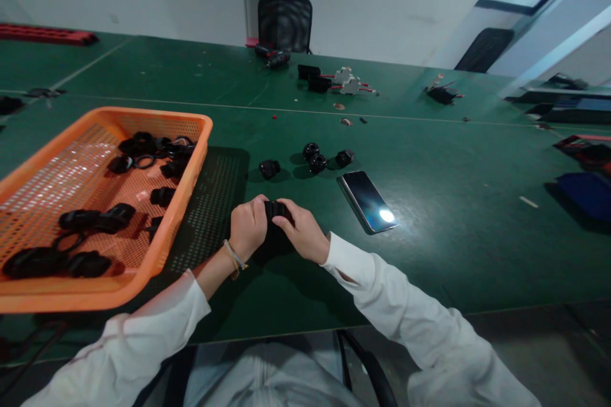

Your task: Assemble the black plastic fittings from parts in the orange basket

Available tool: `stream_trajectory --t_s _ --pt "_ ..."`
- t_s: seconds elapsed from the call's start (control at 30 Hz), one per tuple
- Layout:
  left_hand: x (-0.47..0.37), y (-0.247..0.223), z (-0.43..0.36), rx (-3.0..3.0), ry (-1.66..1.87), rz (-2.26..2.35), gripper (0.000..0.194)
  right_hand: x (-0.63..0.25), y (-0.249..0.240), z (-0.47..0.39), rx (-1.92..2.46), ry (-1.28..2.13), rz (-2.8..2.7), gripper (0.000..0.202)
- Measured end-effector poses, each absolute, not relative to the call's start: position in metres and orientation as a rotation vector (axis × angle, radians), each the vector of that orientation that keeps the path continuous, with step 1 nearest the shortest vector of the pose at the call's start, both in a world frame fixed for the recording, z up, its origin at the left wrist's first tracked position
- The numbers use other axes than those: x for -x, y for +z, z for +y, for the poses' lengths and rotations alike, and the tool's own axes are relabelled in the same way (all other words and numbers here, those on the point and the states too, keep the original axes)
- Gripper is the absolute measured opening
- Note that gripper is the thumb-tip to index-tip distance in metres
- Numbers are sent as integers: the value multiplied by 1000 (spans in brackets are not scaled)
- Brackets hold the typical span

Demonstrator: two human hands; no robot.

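Note:
My left hand [249, 226] and my right hand [302, 229] meet over the near part of the green table, both closed on one black cable gland [275, 208]. The fingers cover much of it. Just beyond my hands, a loose black gland [270, 169] lies on its side. Farther right sit two more glands [317, 163] close together, with another black fitting [344, 158] beside them. To the right of my right hand lies a phone [366, 201], its dark screen reflecting a bright light.
An orange basket [193, 168] holding several black fittings and rings stands at the left. Across the green table [453, 203] are a power drill [277, 58], white circuit breakers [347, 80] with red wires, and a blue item [585, 194] at the right. A mesh chair [285, 22] stands behind.

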State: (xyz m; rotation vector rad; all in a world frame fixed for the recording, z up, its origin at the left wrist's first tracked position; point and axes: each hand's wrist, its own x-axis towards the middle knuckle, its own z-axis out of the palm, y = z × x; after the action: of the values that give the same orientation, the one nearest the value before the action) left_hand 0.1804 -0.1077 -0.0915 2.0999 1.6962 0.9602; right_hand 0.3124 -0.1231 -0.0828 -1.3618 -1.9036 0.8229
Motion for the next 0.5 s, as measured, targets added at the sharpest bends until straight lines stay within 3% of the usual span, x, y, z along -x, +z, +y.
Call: stream_trajectory --t_s 0.23,0.5 --pt "-176 -88 -108 -2409 913 1656 44 -316 -81 -120 1272 1155 -1740 18" --pt "-169 -88 -104 -2686 943 1507 40 -315 -87 -120 1151 1537 -1487 27"
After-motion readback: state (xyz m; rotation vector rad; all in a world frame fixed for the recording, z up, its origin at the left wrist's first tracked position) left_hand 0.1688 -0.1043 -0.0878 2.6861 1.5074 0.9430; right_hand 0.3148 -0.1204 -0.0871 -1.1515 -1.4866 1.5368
